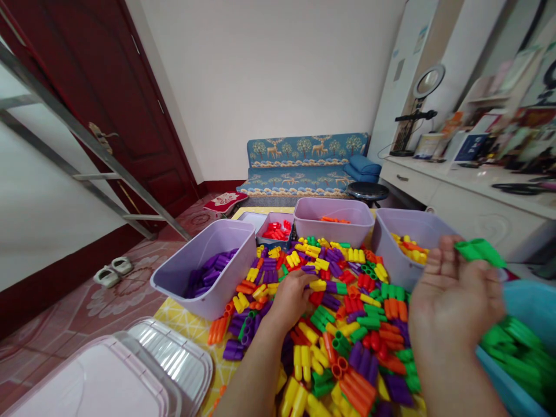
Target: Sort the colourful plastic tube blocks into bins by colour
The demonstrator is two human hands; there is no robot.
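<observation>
My right hand (456, 307) is raised at the right with its palm up. It grips a green plastic tube piece (480, 252) between thumb and fingers, near the blue tub (521, 289) that contains many green pieces (516, 347). My left hand (293, 298) is down on the heap of coloured tube pieces (360, 318), its fingers curled beside a yellow piece (318, 285). Whatever those fingertips hold is hidden. Red, orange, yellow, green and purple pieces are mixed in the heap.
A lilac bin (208, 231) at left holds purple pieces (212, 272). Behind the heap stand a small box (263, 238) of red pieces, a lilac bin (334, 223) with orange ones, and another bin (402, 220) with yellow and orange. Lids (99, 382) lie front left.
</observation>
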